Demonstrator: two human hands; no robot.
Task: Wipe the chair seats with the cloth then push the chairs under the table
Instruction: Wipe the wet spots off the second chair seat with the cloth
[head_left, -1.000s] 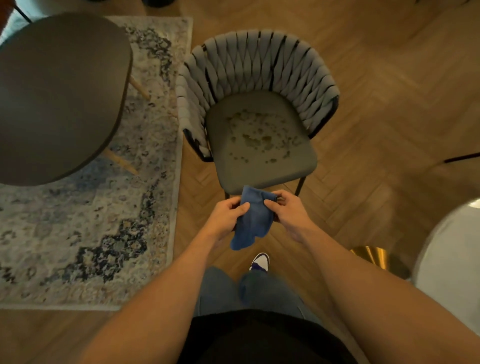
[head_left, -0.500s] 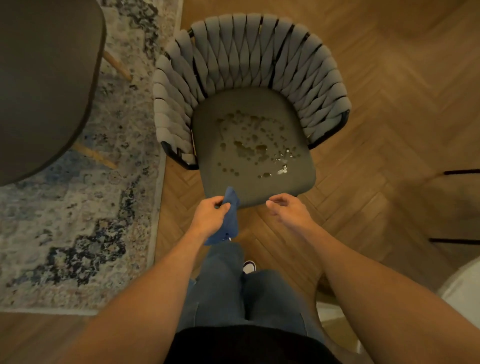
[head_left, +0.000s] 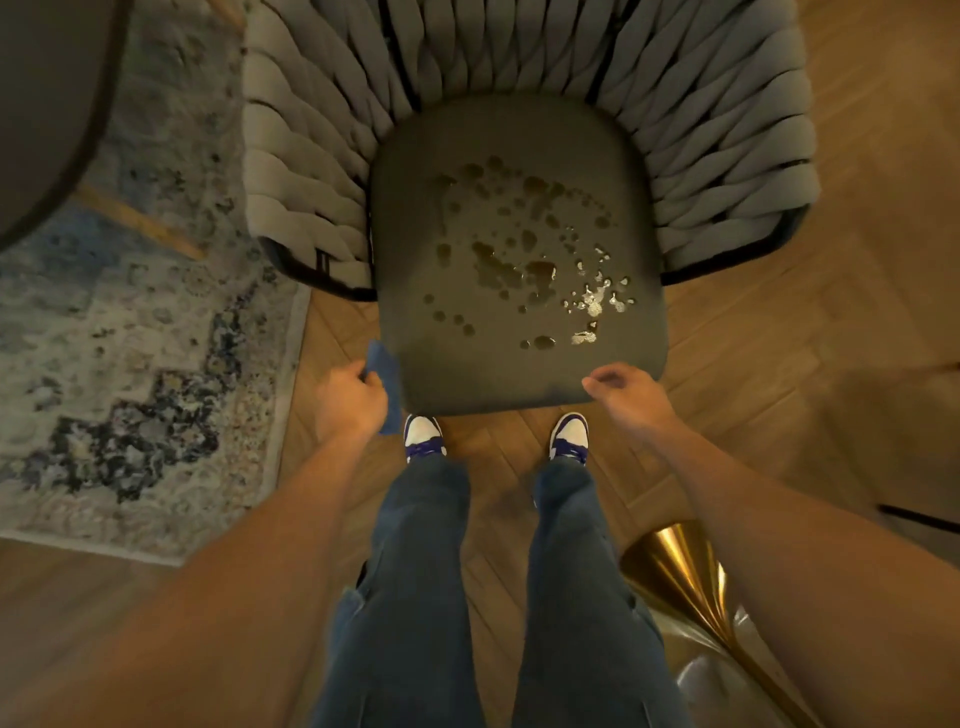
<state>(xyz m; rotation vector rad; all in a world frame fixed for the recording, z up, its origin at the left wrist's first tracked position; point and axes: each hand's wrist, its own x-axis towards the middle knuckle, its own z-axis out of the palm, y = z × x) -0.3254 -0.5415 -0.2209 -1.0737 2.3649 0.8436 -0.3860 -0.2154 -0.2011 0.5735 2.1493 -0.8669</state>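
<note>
your left hand (head_left: 349, 399) is gripping the small blue cloth (head_left: 385, 375) at lower centre, right hand (head_left: 626, 393) hanging loose, empty; you're about to wipe the spattered grey padded chair seat (head_left: 519, 260) just above.

I see herringbone wood floor (head_left: 779, 364) w/ warm dim light. Patterned blue-grey rug (head_left: 130, 338) on my left, gold cone-shaped base (head_left: 675, 571) bottom right, dark bar (head_left: 914, 514) far right.
</note>
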